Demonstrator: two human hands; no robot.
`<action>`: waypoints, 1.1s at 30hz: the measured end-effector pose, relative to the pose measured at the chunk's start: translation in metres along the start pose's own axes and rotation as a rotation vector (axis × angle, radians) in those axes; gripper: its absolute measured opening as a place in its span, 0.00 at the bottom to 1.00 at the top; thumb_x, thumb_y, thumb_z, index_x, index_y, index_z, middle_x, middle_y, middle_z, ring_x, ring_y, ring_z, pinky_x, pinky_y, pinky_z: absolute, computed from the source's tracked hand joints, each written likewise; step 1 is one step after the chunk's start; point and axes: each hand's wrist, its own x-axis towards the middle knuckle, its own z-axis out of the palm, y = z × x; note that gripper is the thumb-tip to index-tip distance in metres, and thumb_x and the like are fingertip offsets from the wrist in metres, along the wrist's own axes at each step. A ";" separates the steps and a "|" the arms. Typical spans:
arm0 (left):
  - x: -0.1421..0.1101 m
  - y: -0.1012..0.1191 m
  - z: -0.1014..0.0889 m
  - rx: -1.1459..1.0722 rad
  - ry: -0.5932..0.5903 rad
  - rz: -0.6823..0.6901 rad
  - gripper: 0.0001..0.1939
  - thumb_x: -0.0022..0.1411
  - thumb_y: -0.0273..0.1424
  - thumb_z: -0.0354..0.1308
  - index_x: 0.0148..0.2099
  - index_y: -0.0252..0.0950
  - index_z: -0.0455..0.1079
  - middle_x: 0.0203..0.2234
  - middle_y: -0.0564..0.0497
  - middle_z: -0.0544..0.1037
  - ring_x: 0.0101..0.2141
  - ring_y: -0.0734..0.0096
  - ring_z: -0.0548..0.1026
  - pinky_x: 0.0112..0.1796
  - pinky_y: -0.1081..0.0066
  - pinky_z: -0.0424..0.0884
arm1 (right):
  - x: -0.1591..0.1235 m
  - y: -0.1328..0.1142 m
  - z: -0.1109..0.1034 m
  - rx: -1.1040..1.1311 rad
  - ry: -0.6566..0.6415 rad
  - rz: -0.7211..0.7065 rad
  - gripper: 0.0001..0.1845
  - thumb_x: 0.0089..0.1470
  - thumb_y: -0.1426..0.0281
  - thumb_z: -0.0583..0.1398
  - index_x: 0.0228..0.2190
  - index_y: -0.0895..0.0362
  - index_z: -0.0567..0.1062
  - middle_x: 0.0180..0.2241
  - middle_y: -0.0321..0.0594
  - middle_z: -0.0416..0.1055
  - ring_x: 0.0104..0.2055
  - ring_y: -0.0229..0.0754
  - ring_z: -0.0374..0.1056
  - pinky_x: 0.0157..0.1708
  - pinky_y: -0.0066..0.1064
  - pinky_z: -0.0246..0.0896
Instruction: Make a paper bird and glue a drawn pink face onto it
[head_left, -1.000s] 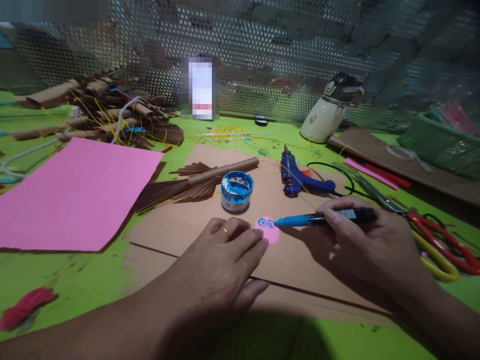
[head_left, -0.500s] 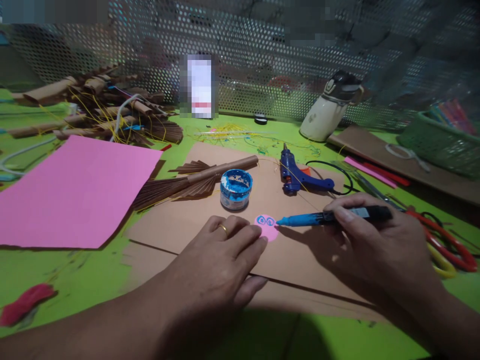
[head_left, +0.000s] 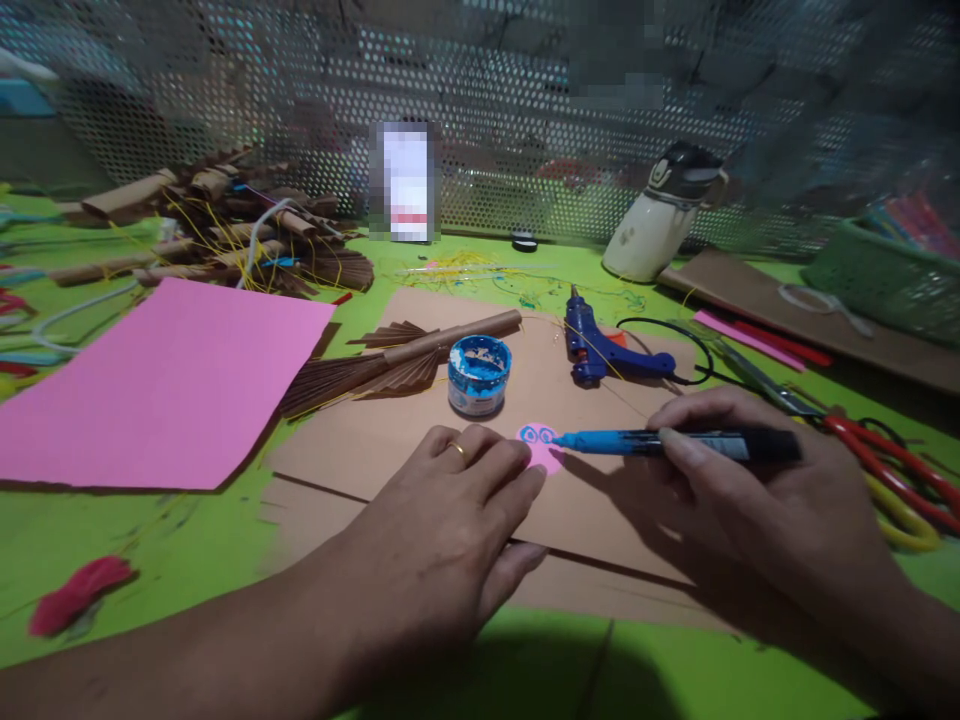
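Note:
A small pink paper circle (head_left: 544, 459) lies on brown cardboard (head_left: 600, 500), with two blue ringed eyes drawn on its upper part. My left hand (head_left: 457, 520), a gold ring on one finger, rests its fingertips on the circle's left edge. Those fingers are loosely bent and stretched forward, with the thumb apart and lower down. In my right hand (head_left: 750, 480) is a black marker pen (head_left: 615, 442) with a blue front end. Its tip points left and meets the circle beside the right eye. Just behind the circle stands an open jar of blue paint (head_left: 478, 376).
A blue glue gun (head_left: 611, 345), scissors (head_left: 892, 460) and a green basket (head_left: 885, 275) are to the right. Pink paper (head_left: 165, 390) and rolled brown-paper pieces (head_left: 247, 225) lie left. A leaning white jug (head_left: 649, 230) and a lit phone (head_left: 409, 185) stand behind.
The whole view has shifted slightly, so things appear a little further right. Both hands keep their places at the circle, and the pen tip stays at its right eye.

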 end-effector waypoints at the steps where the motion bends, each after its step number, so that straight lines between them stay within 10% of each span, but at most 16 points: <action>1: 0.000 0.000 0.000 0.004 0.004 0.005 0.22 0.69 0.40 0.48 0.59 0.35 0.63 0.53 0.44 0.71 0.50 0.53 0.65 0.46 0.53 0.61 | 0.000 0.000 0.000 -0.018 0.002 -0.018 0.04 0.51 0.68 0.62 0.25 0.52 0.75 0.22 0.33 0.69 0.21 0.37 0.64 0.24 0.28 0.64; 33: 0.001 0.003 -0.001 -0.019 0.030 -0.011 0.16 0.67 0.38 0.50 0.50 0.33 0.69 0.45 0.44 0.74 0.47 0.55 0.67 0.45 0.54 0.64 | -0.006 0.003 0.014 0.081 -0.012 0.051 0.04 0.53 0.67 0.61 0.27 0.53 0.75 0.20 0.32 0.70 0.19 0.36 0.65 0.16 0.24 0.60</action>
